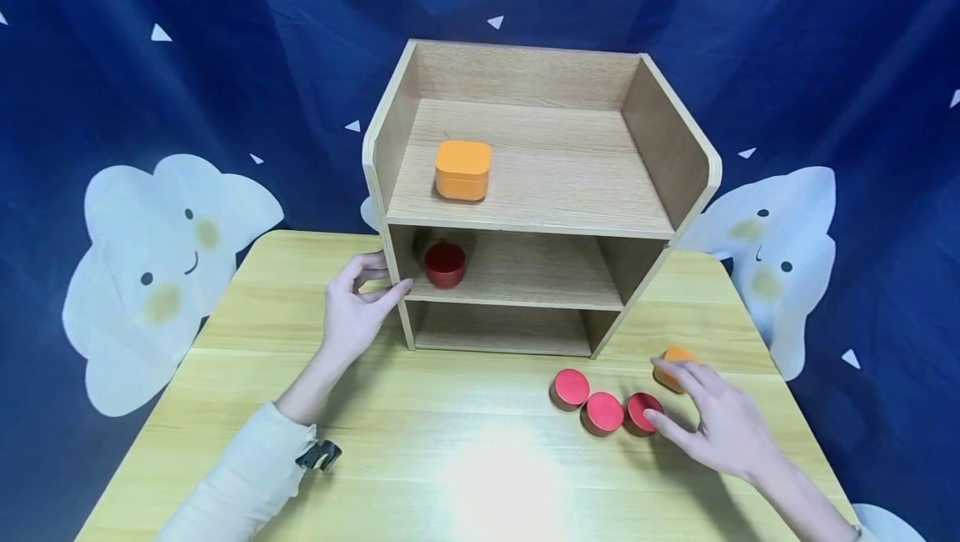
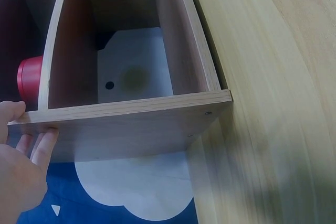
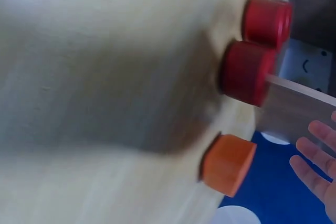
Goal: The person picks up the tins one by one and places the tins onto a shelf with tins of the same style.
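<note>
My left hand [image 1: 356,304] grips the left side panel of the small wooden shelf [image 1: 517,163]. Its thumb lies on the front edge, and its fingers touch the outer face, as the left wrist view shows. A round red tin [image 1: 445,267] sits on the middle level close to that panel. At the right, my right hand [image 1: 720,421] hovers with fingers spread, the thumb overlapping a red tin [image 1: 641,411] in the head view. Beyond the fingertips stands an orange box [image 1: 677,368] with rounded corners. Two other red tins [image 1: 570,388] [image 1: 603,413] stand beside the first.
Another orange box [image 1: 462,169] rests on the shelf's top level, toward the left. The shelf stands at the back of the light wooden table [image 1: 420,442]. Behind hangs a dark blue curtain [image 1: 315,42] with white clouds on it.
</note>
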A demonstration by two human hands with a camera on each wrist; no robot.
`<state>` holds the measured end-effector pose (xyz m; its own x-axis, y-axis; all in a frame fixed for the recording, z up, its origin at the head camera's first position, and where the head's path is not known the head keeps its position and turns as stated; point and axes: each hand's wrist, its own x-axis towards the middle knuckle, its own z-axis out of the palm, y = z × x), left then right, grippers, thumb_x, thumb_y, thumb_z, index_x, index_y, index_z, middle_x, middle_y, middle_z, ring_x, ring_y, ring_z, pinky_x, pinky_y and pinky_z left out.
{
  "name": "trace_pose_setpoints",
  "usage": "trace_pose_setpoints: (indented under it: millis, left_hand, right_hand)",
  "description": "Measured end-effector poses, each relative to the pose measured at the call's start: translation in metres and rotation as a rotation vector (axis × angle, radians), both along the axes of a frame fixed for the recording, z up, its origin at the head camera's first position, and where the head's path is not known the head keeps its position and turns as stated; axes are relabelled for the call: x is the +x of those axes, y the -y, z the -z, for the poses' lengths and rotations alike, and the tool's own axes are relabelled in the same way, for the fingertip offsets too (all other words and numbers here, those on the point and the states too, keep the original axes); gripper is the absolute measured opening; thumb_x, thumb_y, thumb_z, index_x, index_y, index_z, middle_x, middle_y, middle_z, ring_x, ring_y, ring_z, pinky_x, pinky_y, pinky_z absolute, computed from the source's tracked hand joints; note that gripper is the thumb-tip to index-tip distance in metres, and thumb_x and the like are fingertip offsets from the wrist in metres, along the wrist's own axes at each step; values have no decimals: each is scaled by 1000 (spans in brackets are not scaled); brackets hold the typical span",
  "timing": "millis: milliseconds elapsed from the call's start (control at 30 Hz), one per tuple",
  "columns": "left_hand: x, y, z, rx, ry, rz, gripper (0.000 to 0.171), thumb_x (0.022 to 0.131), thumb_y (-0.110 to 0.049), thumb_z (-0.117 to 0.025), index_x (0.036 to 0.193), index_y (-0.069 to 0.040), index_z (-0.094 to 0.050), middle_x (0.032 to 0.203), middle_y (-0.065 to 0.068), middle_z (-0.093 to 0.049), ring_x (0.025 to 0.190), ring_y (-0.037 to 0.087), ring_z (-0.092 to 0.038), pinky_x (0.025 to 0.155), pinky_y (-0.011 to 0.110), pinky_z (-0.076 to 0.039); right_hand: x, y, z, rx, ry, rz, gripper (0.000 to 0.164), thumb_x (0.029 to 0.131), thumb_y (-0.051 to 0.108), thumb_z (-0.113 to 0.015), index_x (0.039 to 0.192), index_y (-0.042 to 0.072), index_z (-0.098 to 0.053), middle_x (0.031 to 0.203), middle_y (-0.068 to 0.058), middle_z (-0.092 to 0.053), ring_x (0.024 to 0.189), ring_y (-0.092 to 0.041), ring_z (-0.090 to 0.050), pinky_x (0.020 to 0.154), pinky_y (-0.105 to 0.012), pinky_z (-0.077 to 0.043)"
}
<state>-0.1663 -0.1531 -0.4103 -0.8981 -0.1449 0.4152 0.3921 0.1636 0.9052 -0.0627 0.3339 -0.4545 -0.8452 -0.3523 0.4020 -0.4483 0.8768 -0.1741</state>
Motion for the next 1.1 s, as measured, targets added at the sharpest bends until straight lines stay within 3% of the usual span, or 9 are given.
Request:
trace_pose_setpoints:
  millis: [200,400,600,1100]
  left_hand:
    - [0,0,1,5,-4,-2,38,81,12,-82,116,10,-68,113,-5,-71,96,-1,-69,76,17,-67]
    - [0,0,1,7,-10,2,39,81,13,-82,117,10,-68,116,9,-72,96,-2,-69,76,18,-67]
    - [0,0,2,19,-14,0,38,81,13,-82,117,10,-69,111,-8,-71,95,0,-70,76,18,-67]
    - [0,-1,2,27,-17,-8,36,80,14,-82,114,12,-69,108,-15,-72,94,-1,-69,75,18,-67]
  right_hand:
    - [4,-4,19,41,-17,-16,73,71,48,-92,133,16,-69,119,-1,-73,103,-24,-74,69,-49,-64]
    - [8,-5,34,56,-18,-23,72,71,47,-91,133,18,-69,117,1,-73,98,-21,-74,65,-41,-63]
    - [9,-4,42,63,-15,-39,69,72,44,-91,132,16,-70,114,5,-73,98,-19,-73,67,-39,-64]
    - [6,-8,53,105,-65,-89,67,72,47,-90,127,15,-71,108,5,-72,88,-16,-71,59,-32,-60]
